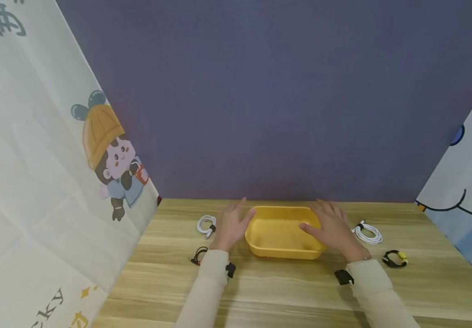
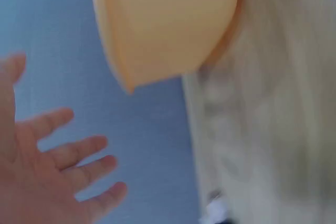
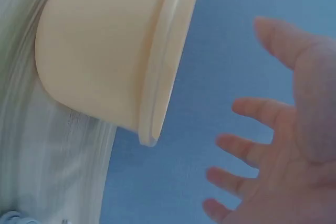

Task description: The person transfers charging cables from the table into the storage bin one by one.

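A yellow plastic basin [image 1: 285,253] with a rounded rectangular rim rests on the wooden table, its inside bare in the head view. My left hand [image 1: 231,226] is at its left end, fingers spread and holding nothing. In the left wrist view a gap shows between those fingers [image 2: 79,150] and the basin [image 2: 168,24]. On the other end, my right hand [image 1: 331,226] overlaps the rim in the head view, thumb out and fingers apart. The right wrist view shows its fingers [image 3: 247,148] apart from the basin wall [image 3: 100,45].
Left of the basin lie a coiled white cable [image 1: 206,225] and a black cable [image 1: 198,255], partly hidden by the sleeve. To the right are another white coil [image 1: 368,232] and a black cable with a yellow part [image 1: 395,258]. A dark blue panel [image 1: 285,105] stands behind the table.
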A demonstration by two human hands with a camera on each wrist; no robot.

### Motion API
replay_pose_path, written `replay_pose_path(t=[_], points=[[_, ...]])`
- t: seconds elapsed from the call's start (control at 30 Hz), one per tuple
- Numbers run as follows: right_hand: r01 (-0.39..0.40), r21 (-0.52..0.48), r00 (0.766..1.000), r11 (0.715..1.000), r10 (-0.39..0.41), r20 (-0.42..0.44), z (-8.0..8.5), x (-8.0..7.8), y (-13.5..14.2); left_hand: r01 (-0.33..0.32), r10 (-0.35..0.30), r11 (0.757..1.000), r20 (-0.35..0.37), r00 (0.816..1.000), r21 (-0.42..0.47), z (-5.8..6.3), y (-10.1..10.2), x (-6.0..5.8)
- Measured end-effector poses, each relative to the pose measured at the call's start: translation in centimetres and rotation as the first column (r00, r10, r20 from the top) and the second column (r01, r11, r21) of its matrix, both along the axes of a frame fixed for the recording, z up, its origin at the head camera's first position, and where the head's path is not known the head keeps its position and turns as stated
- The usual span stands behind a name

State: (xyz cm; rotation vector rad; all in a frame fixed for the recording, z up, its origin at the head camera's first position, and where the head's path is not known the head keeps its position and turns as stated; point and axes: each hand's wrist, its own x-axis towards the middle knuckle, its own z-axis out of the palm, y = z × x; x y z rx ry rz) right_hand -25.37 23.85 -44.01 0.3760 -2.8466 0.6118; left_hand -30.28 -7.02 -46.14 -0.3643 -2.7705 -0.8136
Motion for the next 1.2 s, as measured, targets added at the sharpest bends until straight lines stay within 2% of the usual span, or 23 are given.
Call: replay_pose_path(t=[0.1,0.17,0.23,0.33,0.4,0.57,0.77,0.9,1.07,1.2], points=[[-0.003,-0.025,1.000,1.000,0.003,-0.017,-0.3,0.6,0.5,-0.059,0.051,0.979,0.049,0.998,0.196,-1.2,0.3,0.2],[0.003,-0.055,1.000,0.998,-0.004,-0.011,-0.6,1.1,1.2,-0.091,0.063,0.950,0.102,0.993,0.297,-1.9,0.4,0.3],[0.016,-0.098,1.000,0.995,-0.015,0.015,-0.8,1.5,2.0,-0.104,0.049,0.918,0.150,0.987,0.382,-2.6,0.5,0.4],[0.033,-0.146,0.999,0.989,-0.027,0.043,-1.1,2.0,3.3,-0.096,0.015,0.890,0.183,0.983,0.445,-3.4,0.6,0.5],[0.041,-0.163,0.998,0.986,-0.033,0.054,-1.3,2.2,4.0,-0.084,-0.003,0.880,0.182,0.983,0.467,-3.7,0.7,0.5],[0.039,-0.186,0.998,0.982,-0.031,0.050,-1.8,2.7,5.6,-0.060,-0.029,0.874,0.176,0.984,0.483,-4.4,0.7,0.6],[0.035,-0.186,0.996,0.982,-0.018,0.091,-2.4,3.0,7.2,-0.019,-0.071,0.883,0.176,0.982,0.468,-5.3,0.5,0.6],[0.061,-0.153,0.988,0.986,-0.038,0.150,-2.5,3.0,7.8,-0.007,-0.080,0.896,0.176,0.981,0.444,-5.4,0.2,0.8],[0.111,-0.150,0.962,0.983,-0.068,0.265,-2.7,2.9,8.6,0.008,-0.087,0.911,0.174,0.981,0.412,-5.2,0.2,0.9],[0.126,-0.132,0.950,0.983,-0.082,0.300,-3.2,2.7,9.1,0.006,-0.095,0.914,0.199,0.975,0.406,-5.1,0.3,1.0]])
